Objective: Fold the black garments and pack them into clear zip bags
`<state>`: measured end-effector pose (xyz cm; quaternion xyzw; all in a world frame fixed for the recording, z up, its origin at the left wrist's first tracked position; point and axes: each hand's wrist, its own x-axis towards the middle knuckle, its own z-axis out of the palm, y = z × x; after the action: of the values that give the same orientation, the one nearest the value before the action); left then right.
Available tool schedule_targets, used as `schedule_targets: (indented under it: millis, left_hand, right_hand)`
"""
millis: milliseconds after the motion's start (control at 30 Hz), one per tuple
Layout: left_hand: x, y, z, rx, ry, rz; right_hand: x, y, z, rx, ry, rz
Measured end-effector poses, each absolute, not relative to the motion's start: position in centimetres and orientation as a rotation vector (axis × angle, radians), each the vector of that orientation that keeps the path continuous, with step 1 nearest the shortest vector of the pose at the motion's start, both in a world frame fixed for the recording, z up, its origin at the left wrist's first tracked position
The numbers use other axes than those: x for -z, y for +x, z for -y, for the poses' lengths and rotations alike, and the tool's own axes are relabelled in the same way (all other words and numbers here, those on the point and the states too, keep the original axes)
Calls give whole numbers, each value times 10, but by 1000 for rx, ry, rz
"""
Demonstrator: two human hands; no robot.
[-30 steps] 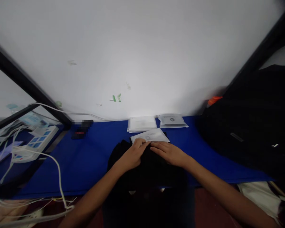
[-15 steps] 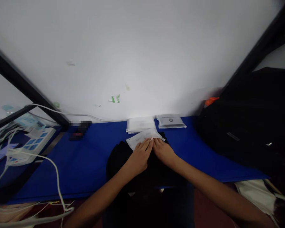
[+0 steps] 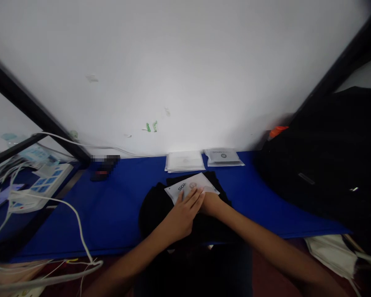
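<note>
A translucent white plastic pouch (image 3: 181, 187) with printed lettering and a round logo lies at a slant on folded black cloth (image 3: 156, 206). Across its near edge my left hand (image 3: 184, 212) rests with fingers stretched flat on the printed face. My right hand (image 3: 210, 203) is at the pouch's near right edge, and its fingers are hidden by the pouch and my left hand. Whether they are inside the pouch or under it I cannot tell.
By the white wall lie a stack of white pouches (image 3: 184, 161) and a filled pouch with a logo (image 3: 224, 157). A dark blurred object (image 3: 103, 169), a power strip (image 3: 51, 181) and white cables are on the left. A large black bag (image 3: 321, 165) stands right on the blue table (image 3: 111, 222).
My right hand has moved from the pouch's top face to its near edge, its fingers now out of sight. My left fingers have flattened, and more of the pouch's print shows.
</note>
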<state>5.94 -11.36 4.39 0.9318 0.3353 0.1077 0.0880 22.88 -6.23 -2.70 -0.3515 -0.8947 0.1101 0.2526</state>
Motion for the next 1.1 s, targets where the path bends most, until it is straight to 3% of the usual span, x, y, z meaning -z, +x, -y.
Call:
schedule_targets:
  millis: [233, 400, 600, 867, 1100]
  left_hand:
    - [-45, 56, 111, -260, 2760, -993]
    - [-43, 46, 115, -269, 2782, -900]
    - [-34, 11, 116, -688, 2834, -945]
    - [-36, 9, 115, -1237, 2755, -873]
    - [-32, 17, 118, -1339, 2572, -788]
  right_hand:
    - [19, 234, 66, 30, -944, 2742]
    - [12, 238, 68, -52, -946, 2730]
    - [-20, 256, 92, -153, -882, 2663]
    - [-33, 237, 116, 309, -629, 2366]
    - [-45, 225, 108, 405, -498, 2398]
